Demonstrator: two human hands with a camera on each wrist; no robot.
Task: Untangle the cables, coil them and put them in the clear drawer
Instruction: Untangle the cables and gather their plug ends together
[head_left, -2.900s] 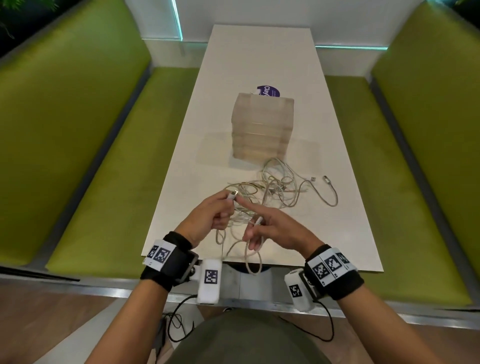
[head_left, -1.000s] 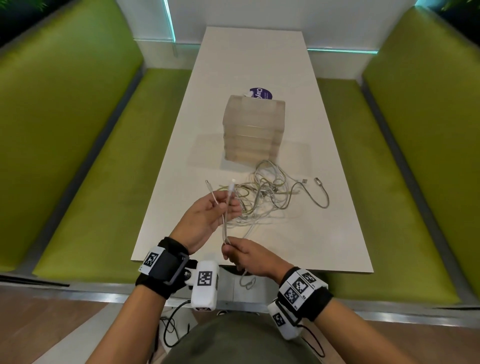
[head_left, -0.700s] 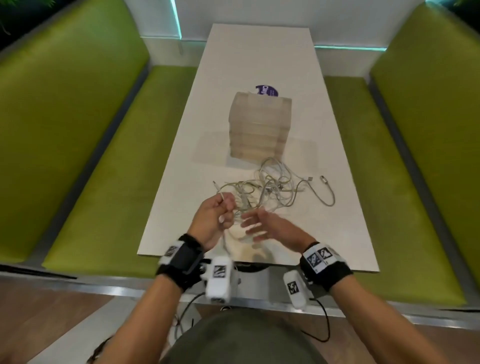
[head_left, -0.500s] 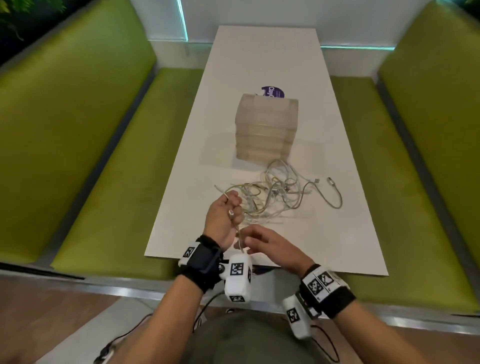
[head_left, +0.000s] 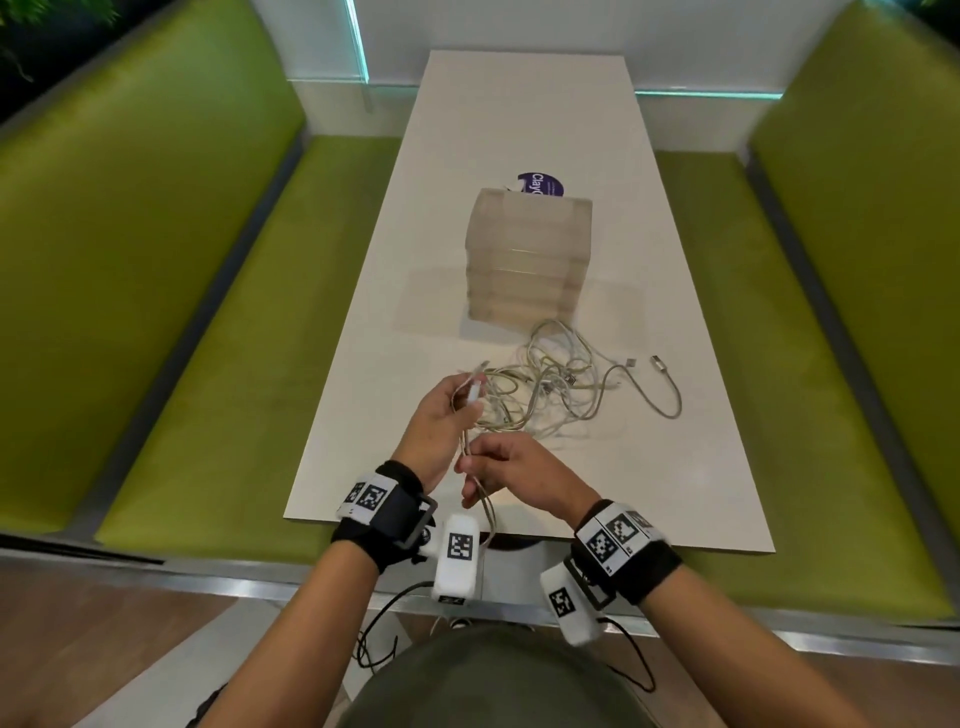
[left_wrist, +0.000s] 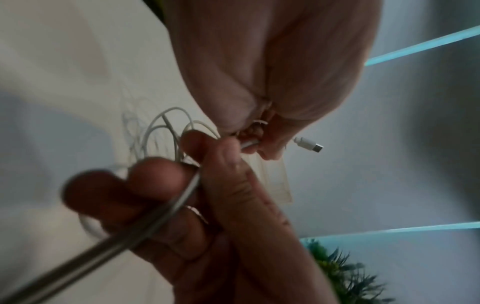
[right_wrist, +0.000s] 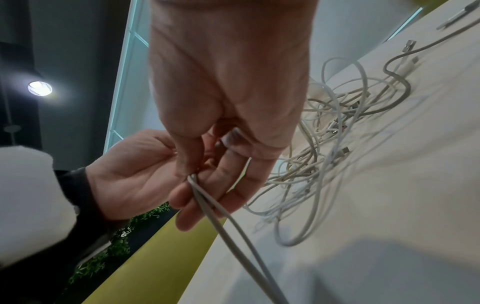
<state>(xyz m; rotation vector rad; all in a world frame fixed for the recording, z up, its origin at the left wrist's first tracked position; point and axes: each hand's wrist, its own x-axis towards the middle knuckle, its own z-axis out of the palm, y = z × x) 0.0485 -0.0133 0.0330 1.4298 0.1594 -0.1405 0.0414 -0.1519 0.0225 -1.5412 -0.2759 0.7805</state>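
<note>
My left hand is raised just over the near edge of the white table, fingers curled around a white cable near its end. The cable's white plug sticks out past my fingertips, pointing toward the far end of the table. In the left wrist view that plug shows clearly beyond my curled fingers.

My right hand sits just nearer than the left, almost touching it, and pinches the same cable lower down. In the right wrist view two strands run side by side out of the pinch between my thumb and fingers. From there the strands hang down past the table's near edge.

The tangle of cables lies on the table just beyond my hands, toward the right side, with one thicker grey cable looping out to the right and ending in a metal plug. The cable I hold leads back into that tangle.

The clear drawer unit stands in the middle of the table, just behind the tangle, its drawers closed. A purple round sticker shows on the tabletop right behind it. Green bench seats flank the table on both sides.
</note>
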